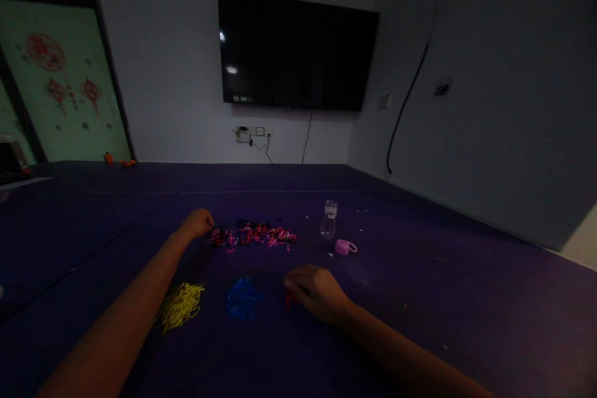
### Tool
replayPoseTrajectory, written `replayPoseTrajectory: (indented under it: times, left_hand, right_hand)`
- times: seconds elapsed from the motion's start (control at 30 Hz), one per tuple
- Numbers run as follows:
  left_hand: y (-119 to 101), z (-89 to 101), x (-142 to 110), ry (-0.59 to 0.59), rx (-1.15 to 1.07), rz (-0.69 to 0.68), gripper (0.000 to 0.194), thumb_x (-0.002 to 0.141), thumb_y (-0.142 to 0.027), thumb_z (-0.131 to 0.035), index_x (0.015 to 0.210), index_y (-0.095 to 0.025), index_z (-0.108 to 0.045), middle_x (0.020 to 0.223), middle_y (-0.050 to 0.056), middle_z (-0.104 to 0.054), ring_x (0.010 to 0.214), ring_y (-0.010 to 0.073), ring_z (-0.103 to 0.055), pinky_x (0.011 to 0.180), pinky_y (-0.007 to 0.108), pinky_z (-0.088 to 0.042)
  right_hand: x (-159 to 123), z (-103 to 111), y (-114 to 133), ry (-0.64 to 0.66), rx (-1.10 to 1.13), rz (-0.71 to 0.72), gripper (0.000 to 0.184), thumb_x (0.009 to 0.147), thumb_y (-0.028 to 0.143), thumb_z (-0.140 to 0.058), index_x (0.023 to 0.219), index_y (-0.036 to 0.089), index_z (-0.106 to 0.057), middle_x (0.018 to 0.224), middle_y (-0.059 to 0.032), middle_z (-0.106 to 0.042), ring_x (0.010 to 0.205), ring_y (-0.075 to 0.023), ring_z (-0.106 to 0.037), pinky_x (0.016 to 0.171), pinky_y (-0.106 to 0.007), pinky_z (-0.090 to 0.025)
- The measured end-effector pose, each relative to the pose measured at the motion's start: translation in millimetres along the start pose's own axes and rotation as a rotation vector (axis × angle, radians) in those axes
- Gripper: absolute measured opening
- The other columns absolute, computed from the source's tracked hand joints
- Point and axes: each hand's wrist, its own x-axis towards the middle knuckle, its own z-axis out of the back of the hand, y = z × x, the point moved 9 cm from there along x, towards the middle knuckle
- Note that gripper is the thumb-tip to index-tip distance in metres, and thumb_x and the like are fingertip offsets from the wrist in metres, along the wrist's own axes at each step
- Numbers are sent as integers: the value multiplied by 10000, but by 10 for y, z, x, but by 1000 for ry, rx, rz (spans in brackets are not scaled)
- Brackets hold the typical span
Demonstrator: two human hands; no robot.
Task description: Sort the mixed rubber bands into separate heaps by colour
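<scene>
While the left hand (198,222) reaches to the left end of a loose mixed pile (252,235) of small bands, mostly pink, red and dark, the right hand (321,293) is lower and nearer, over a few red bands (288,302). The left fingers are drawn in close together at the edge of the pile; whether they have hold of a band I cannot tell. The right fingers curl downward with a small gap beside the thumb, the red bands showing just under the tips, and I cannot tell if any is gripped.

To the left of the right hand is a blue heap (243,298) of bands, and farther left a yellow heap (181,306), partly behind the left forearm. Both heaps are nearer than the mixed pile, on the dark purple surface (209,364). Right of the mixed pile stands a clear bottle (328,224), with a pink cap (342,247) just beside it, a little nearer and to the right. On the far wall hangs a dark television (298,50), with wall sockets (254,132) below it
</scene>
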Motion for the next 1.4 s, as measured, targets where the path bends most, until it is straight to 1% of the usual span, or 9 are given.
replayPoseTrajectory:
  times: [0.13, 0.3, 0.47, 0.73, 0.83, 0.97, 1.2, 1.3, 1.4]
  left_hand:
    - [-162, -57, -4, 51, 2, -75, 155, 881, -256, -556, 936, -122, -611, 966, 47, -621, 856, 174, -603, 760, 349, -497]
    - [-283, -167, -10, 83, 10, -114, 150, 879, -252, -558, 923, -120, -612, 955, 43, -620, 864, 180, -601, 760, 351, -497]
    - [-294, -249, 2, 104, 15, -111, 166, 883, -265, -555, 960, -128, -605, 973, 47, -615, 861, 179, -602, 750, 346, -501]
    - [-264, -268, -10, 109, 32, -90, 183, 886, -276, -549, 967, -120, -601, 958, 49, -615, 827, 169, -605, 725, 339, -506]
    - [-256, -251, -12, 100, 37, -86, 186, 886, -273, -548, 985, -122, -595, 980, 53, -608, 848, 177, -601, 737, 348, -505]
    - [-228, -178, -3, 64, 24, -78, 183, 886, -272, -549, 981, -124, -597, 995, 55, -605, 876, 185, -595, 754, 357, -500]
    - [-154, -19, -14, 11, -90, -49, 175, 892, -267, -539, 975, -122, -592, 987, 56, -604, 852, 174, -596, 747, 353, -501]
    - [-154, 22, -45, 6, -178, -43, 161, 885, -265, -550, 916, -115, -600, 923, 42, -614, 814, 164, -600, 725, 339, -502]
    - [-213, 50, -99, 16, -307, -48, 165, 873, -248, -542, 811, -107, -600, 765, 23, -627, 698, 143, -610, 667, 301, -497]
  right_hand:
    - [0, 16, 10, -5, 0, -6, 402, 956, 355, -280, 884, 194, -641, 855, -58, -667, 836, -145, -600, 746, -245, -424]
    - [1, 16, 14, 3, 3, 1, 390, 955, 340, -286, 879, 193, -638, 863, -56, -669, 837, -142, -600, 753, -244, -423]
    - [3, 8, 16, 6, -5, 2, 388, 954, 344, -290, 858, 191, -633, 849, -57, -666, 832, -141, -599, 755, -241, -418]
    - [14, 5, 46, 4, -10, 38, 383, 957, 308, -286, 802, 177, -610, 802, -52, -653, 778, -136, -586, 733, -245, -412]
    - [15, 8, 50, 0, -6, 48, 362, 954, 295, -296, 805, 179, -605, 825, -49, -656, 793, -136, -584, 740, -246, -410]
    - [11, 4, 33, 4, -14, 26, 349, 951, 295, -305, 823, 184, -610, 827, -43, -661, 784, -138, -583, 733, -249, -409]
    - [-3, -8, 6, -5, -16, 18, 377, 954, 345, -296, 900, 187, -633, 864, -60, -666, 828, -143, -589, 758, -253, -415]
    - [-5, -10, 3, -7, -8, 19, 382, 954, 347, -293, 899, 189, -637, 869, -61, -668, 833, -144, -590, 764, -255, -417]
    - [-4, -4, 11, -15, 9, 22, 388, 954, 348, -291, 881, 192, -639, 859, -59, -667, 830, -144, -593, 765, -254, -418]
